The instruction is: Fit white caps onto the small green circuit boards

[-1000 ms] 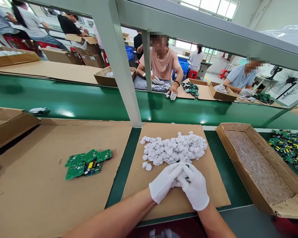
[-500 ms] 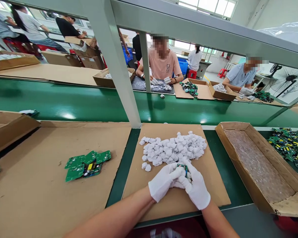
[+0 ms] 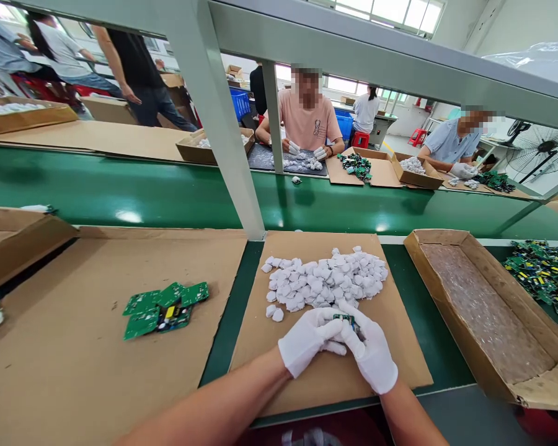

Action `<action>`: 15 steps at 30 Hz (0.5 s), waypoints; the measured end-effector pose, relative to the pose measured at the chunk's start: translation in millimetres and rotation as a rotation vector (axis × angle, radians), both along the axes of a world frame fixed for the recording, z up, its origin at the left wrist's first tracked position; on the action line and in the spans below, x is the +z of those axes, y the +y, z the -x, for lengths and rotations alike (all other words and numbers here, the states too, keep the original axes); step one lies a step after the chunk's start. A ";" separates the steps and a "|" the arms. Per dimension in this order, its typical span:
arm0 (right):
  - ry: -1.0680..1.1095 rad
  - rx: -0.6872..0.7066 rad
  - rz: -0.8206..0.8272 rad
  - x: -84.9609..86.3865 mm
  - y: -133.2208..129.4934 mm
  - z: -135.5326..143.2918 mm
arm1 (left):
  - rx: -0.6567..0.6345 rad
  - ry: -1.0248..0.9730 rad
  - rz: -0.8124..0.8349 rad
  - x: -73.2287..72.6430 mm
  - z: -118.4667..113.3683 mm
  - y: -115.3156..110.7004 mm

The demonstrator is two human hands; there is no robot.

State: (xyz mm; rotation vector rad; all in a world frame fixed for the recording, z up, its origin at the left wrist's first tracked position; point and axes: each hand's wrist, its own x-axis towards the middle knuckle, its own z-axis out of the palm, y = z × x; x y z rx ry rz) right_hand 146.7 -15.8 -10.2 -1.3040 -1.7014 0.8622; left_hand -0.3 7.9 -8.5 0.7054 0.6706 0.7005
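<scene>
Both my hands wear white gloves and meet over the near half of a cardboard sheet [image 3: 400,347]. Between them is a small green circuit board [image 3: 346,318], mostly covered by the fingers. My left hand [image 3: 309,337] grips its left side. My right hand [image 3: 369,347] closes round its right side, thumb and fingers bent. Just beyond the fingertips lies a heap of small white folded pieces [image 3: 325,279]; what they are made of I cannot tell.
Several green circuit boards [image 3: 142,323] lie on the cardboard at left. To the right stand a long cardboard tray [image 3: 488,310] and a board pile [image 3: 544,272]. A metal post [image 3: 232,142] rises ahead, before the green conveyor belt [image 3: 190,195]. Co-workers sit opposite.
The board between my hands has been turned and now shows a narrower side. On the belt, small items have shifted left. A person in black behind now appears standing.
</scene>
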 end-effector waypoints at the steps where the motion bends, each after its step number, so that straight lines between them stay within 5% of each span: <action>1: 0.005 0.003 0.006 -0.5 0.2 -0.4 | -0.009 0.000 0.006 1.2 0.3 0.1; 9: 0.127 0.035 0.087 -0.2 3.7 -4.6 | -0.055 -0.133 0.068 5.9 1.3 0.1; 15: -0.039 -0.040 0.072 -2.6 0.9 0.7 | -0.070 -0.170 -0.008 8.8 -0.7 -2.1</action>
